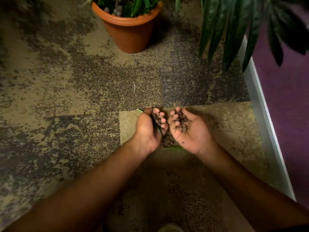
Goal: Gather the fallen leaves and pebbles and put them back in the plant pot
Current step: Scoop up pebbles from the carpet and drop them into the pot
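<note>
Floor: mottled tan and dark grey carpet (66, 101), with a lighter tan patch under the hands; a pale metal strip (260, 108) on the right divides it from purple flooring (287, 91).
Pebbles: small dark brown pebbles (181, 121) lie heaped in both cupped palms; a few more lie on the carpet just below the gap between the hands.
Leaves: one green leaf (159, 130) is pressed against the left palm, its tip showing past the knuckles; another lies flat on the carpet near the right wrist.
Left hand: left hand (148, 129) curled half closed, fingers bent over pebbles and leaf.
Right hand: right hand (189, 129) palm up, fingers loosely curved around its pile of pebbles.
Spacing: hands side by side, nearly touching at the fingertips.
Pot: terracotta plant pot (130, 32) stands well ahead of the hands, holding green foliage and dark pebbles.
Other plant: long dark green leaves (234, 27) hang in from the upper right.
</note>
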The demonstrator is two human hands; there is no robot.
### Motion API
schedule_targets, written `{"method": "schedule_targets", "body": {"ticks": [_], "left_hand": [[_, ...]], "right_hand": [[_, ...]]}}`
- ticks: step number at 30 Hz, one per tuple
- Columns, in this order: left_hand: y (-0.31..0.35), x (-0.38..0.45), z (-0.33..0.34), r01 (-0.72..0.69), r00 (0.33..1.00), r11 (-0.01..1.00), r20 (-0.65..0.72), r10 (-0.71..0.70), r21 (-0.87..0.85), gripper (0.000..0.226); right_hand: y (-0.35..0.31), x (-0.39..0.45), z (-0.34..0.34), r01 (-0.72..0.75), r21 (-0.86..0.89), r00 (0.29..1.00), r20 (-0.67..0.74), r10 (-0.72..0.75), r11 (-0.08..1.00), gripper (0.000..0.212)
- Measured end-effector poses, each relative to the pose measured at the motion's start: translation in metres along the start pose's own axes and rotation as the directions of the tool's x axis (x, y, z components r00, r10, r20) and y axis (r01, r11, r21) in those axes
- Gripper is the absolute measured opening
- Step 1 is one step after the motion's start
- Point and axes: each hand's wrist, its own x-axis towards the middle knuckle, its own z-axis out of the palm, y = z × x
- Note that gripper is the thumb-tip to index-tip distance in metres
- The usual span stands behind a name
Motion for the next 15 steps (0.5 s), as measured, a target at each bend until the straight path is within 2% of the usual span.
{"method": "schedule_targets", "body": {"ticks": [4, 7, 11, 15], "left_hand": [[-0.003, -0.002, 0.004, 0.002, 0.999, 0.988, 0.040, 0.004, -0.152, 0.040], [-0.005, -0.004, 0.006, 0.008, 0.998, 0.977, 0.064, 0.006, -0.214, 0.043], [-0.005, -0.007, 0.015, -0.043, 0.998, 0.986, 0.046, 0.051, -0.161, 0.041], [-0.012, -0.008, 0.026, -0.135, 0.991, 0.991, 0.011, 0.136, -0.014, 0.040]], "right_hand": [[0.010, -0.002, 0.007, 0.089, 0.082, 0.996, 0.010, -0.090, 0.993, 0.029], [0.011, -0.002, 0.011, 0.143, 0.057, 0.990, -0.007, -0.142, 0.988, 0.028], [0.013, 0.000, 0.017, 0.230, 0.023, 0.970, -0.081, -0.228, 0.973, 0.034], [0.021, 0.001, 0.028, 0.311, -0.085, 0.932, -0.170, -0.321, 0.947, 0.037]]}}
